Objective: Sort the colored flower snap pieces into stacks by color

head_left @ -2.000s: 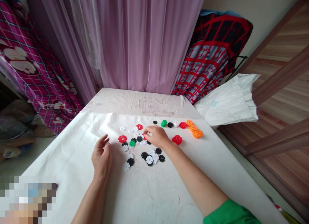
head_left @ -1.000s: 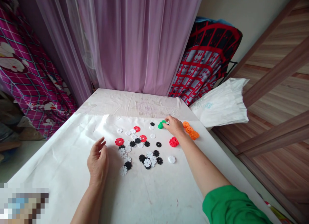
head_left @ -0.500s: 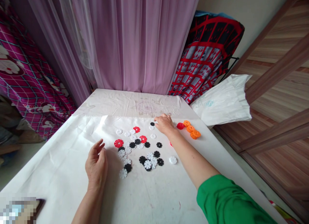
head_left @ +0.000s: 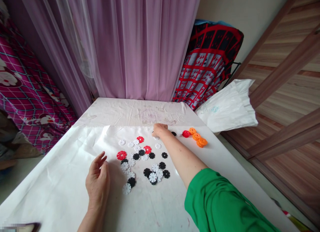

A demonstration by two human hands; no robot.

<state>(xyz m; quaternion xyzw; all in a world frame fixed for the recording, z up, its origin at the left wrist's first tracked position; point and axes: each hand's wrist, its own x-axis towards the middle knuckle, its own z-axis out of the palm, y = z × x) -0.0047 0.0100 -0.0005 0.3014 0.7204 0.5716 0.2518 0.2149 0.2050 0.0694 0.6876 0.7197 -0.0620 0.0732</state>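
Snowflake-shaped notched plastic discs lie scattered on a white-covered table. My right hand reaches to the far part of the spread, fingers curled down on a small black disc whose edge shows at its left. A white disc lies just below those fingers. My left hand hovers open left of the pile, thumb and fingers apart, holding nothing. Nearest it are a red disc, a white disc and a black disc. Black and white discs overlap in a cluster at the middle.
Orange discs and a red one form a row at the right, with a black disc near my right wrist. A white bag stands past the table's right edge. A purple curtain hangs behind.
My right hand has moved slightly left and its fingers have closed down over the small black disc. A black disc by the red one has come into view. My left hand stays about the same.
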